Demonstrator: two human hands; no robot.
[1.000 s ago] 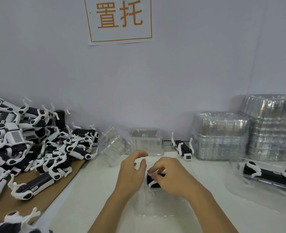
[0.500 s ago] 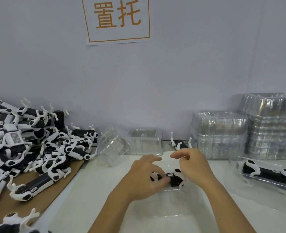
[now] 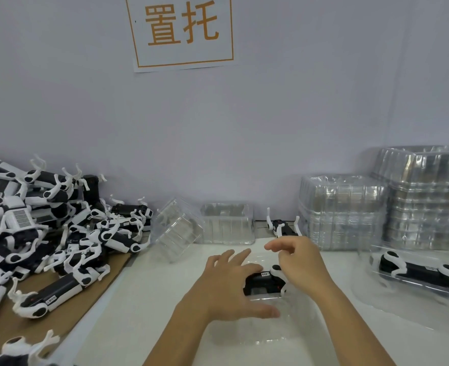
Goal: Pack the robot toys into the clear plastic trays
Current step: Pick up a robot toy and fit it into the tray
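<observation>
A black-and-white robot toy [image 3: 267, 281] lies in a clear plastic tray [image 3: 276, 342] in front of me on the white table. My left hand [image 3: 228, 289] rests over the toy's left end with fingers spread and straight, the thumb stretched along the tray. Just above the toy's right end hovers my right hand [image 3: 298, 262], its fingers loosely bent and holding nothing. A second toy [image 3: 419, 270] lies packed in another clear tray [image 3: 376, 294] at the right.
A large pile of robot toys [image 3: 46, 233] covers the brown cardboard [image 3: 12, 323] on the left. Two loose clear trays [image 3: 228, 225] and one upturned toy [image 3: 281, 225] stand by the wall. Stacks of empty trays [image 3: 342, 210] fill the back right.
My right hand has lifted off the toy and risen slightly. My left hand's fingers have straightened and spread over the toy's left end. The toy stays in the tray.
</observation>
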